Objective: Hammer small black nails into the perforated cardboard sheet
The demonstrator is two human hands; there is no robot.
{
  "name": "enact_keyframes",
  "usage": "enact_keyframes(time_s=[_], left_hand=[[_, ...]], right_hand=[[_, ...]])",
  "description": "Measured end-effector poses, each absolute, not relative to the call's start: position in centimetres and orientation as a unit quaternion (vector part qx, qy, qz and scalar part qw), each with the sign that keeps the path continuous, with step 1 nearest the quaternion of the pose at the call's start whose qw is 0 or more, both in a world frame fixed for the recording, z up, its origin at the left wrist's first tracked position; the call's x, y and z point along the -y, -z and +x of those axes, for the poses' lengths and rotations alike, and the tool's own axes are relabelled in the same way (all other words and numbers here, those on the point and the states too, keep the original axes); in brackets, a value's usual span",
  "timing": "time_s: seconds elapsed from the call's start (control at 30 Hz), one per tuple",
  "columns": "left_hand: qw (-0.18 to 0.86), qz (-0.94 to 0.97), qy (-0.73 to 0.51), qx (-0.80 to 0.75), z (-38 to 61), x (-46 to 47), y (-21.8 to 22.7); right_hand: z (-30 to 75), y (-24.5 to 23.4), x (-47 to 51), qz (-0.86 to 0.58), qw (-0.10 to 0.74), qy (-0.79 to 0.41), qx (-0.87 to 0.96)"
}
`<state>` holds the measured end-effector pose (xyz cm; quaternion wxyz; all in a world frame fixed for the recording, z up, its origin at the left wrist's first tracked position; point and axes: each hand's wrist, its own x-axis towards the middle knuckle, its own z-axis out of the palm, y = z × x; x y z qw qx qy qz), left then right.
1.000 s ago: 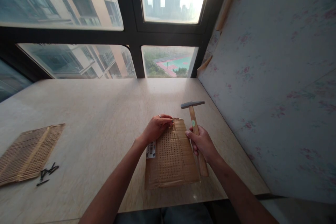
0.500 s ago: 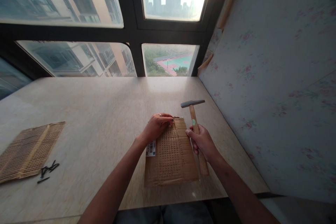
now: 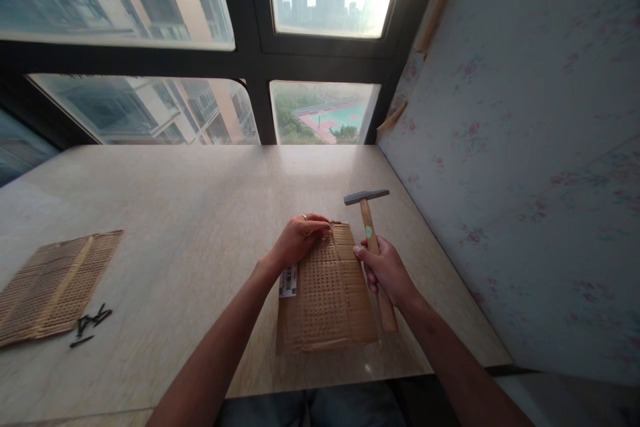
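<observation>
A flat piece of brown cardboard (image 3: 325,307) with rows of punched holes lies on the counter before me. At its far edge, my left hand (image 3: 301,237) is closed in a pinch, fingertips low against the card. A small dark nail seems to be between the fingertips, mostly hidden by them. My right hand (image 3: 384,269) is wrapped round the wooden handle of a hammer (image 3: 369,220), just right of the cardboard. Its narrow grey metal head points away from me, beyond the hand. A white barcode label (image 3: 288,282) shows on the cardboard's left side.
Several dark nails (image 3: 90,325) lie loose on the pale counter (image 3: 190,213) at the left. Beside them is a second, ridged cardboard sheet (image 3: 60,287). A flower-patterned wall (image 3: 500,167) bounds the right side, and a dark window frame (image 3: 260,67) the back.
Both hands, the hammer and the cardboard stay almost where they were. Only a slight shift of the camera view shows.
</observation>
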<state>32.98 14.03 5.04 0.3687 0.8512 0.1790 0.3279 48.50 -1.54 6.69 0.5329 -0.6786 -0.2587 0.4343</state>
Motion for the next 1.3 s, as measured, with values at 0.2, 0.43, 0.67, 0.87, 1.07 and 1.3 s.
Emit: enact_keyframes(time_s=[0.2,0.43,0.67,0.87,1.07,1.3], left_hand=[[0.348,0.870,-0.307,-0.165,33.0,-14.2,-5.2],[0.283,0.905,-0.286,-0.140,32.9,-14.1,-5.8],[0.295,0.896,-0.305,-0.133,32.8,-14.2,-5.3],[0.322,0.880,-0.318,-0.145,32.7,-14.1,-5.3],[0.349,0.877,-0.305,-0.129,32.7,-14.1,-5.4],[0.354,0.872,-0.309,-0.134,32.8,-14.1,-5.1]], right_hand=[[48.6,-6.9,1.5,-0.687,0.521,-0.426,0.273],[49.1,-7.8,2.6,-0.735,0.499,-0.337,0.312],[50.5,-12.6,6.4,-0.725,0.446,-0.357,0.385],[50.0,-12.7,7.6,-0.743,0.281,-0.260,0.549],[49.4,-11.2,7.5,-0.753,0.234,-0.237,0.568],[49.4,-11.5,7.4,-0.754,0.245,-0.222,0.568]])
